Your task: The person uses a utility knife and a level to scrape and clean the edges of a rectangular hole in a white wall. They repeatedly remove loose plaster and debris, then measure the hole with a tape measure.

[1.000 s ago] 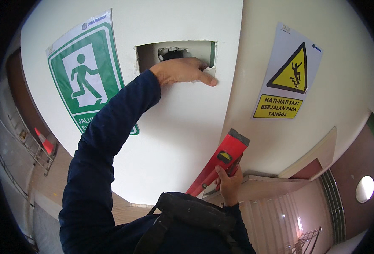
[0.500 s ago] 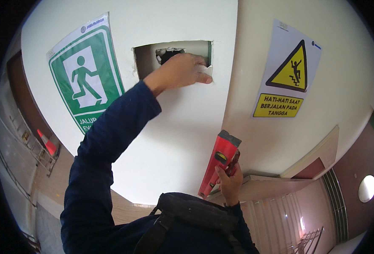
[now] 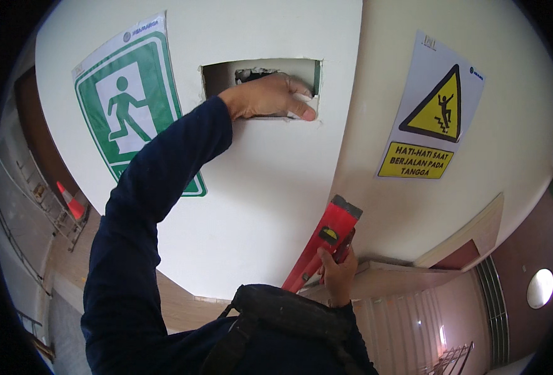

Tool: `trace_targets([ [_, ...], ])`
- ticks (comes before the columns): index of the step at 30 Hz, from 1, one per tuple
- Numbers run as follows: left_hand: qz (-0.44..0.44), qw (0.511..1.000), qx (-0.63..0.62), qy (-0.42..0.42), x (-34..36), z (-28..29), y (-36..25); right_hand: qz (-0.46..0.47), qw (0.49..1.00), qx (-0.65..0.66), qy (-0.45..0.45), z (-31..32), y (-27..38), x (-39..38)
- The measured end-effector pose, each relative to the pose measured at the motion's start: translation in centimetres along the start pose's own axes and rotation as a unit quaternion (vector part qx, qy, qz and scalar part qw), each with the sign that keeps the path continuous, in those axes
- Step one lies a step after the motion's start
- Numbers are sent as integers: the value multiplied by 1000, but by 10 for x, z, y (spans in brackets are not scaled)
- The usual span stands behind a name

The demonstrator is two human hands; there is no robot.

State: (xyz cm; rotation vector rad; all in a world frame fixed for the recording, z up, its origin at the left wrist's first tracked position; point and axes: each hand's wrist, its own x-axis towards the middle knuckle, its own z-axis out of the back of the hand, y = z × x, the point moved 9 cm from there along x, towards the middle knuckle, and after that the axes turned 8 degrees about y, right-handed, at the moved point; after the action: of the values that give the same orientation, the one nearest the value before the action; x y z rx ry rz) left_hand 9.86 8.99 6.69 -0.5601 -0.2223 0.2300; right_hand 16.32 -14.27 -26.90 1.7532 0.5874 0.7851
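In front of me a rectangular opening point(image 3: 223, 76) is cut into the white wall point(image 3: 270, 187), with a ragged, broken hole point(image 3: 254, 74) in its back. My left hand point(image 3: 270, 97) reaches across the opening. Its fingers curl inside, while the thumb presses at the lower right corner, closed around a white board edge point(image 3: 303, 98); whether that piece is loose I cannot tell. Lower down at the right, my right hand point(image 3: 339, 272) grips a red spirit level point(image 3: 326, 240), tilted, with a dark end cap uppermost. A dark red object point(image 3: 344, 247) shows behind the level in the same hand, its kind unclear.
A green exit sign point(image 3: 129, 103) hangs left of the opening, a yellow stair warning sign point(image 3: 433, 112) on the wall to the right. A traffic cone point(image 3: 70, 201) and a metal ladder-like frame point(image 3: 42, 194) stand far left. A black strapped bag point(image 3: 289, 312) lies against my chest.
My left hand has flattened and settled slightly lower at the opening, its thumb still at the right corner. The spirit level leans a little more, and the whole view has shifted slightly.
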Motion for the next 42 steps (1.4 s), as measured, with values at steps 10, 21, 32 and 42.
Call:
trace_targets([
  [10,-35,949,170,-263,-36,-9,-21,27,998,-37,-31,5,-6,-7],
  [21,-58,981,73,-172,-26,0,-7,34,995,-68,-67,18,2,-17],
  [32,-67,874,370,-307,-41,21,-32,55,996,-27,-60,1,26,-27],
  [42,-121,945,227,-203,-35,3,-20,66,993,-78,-54,-15,32,-28],
])
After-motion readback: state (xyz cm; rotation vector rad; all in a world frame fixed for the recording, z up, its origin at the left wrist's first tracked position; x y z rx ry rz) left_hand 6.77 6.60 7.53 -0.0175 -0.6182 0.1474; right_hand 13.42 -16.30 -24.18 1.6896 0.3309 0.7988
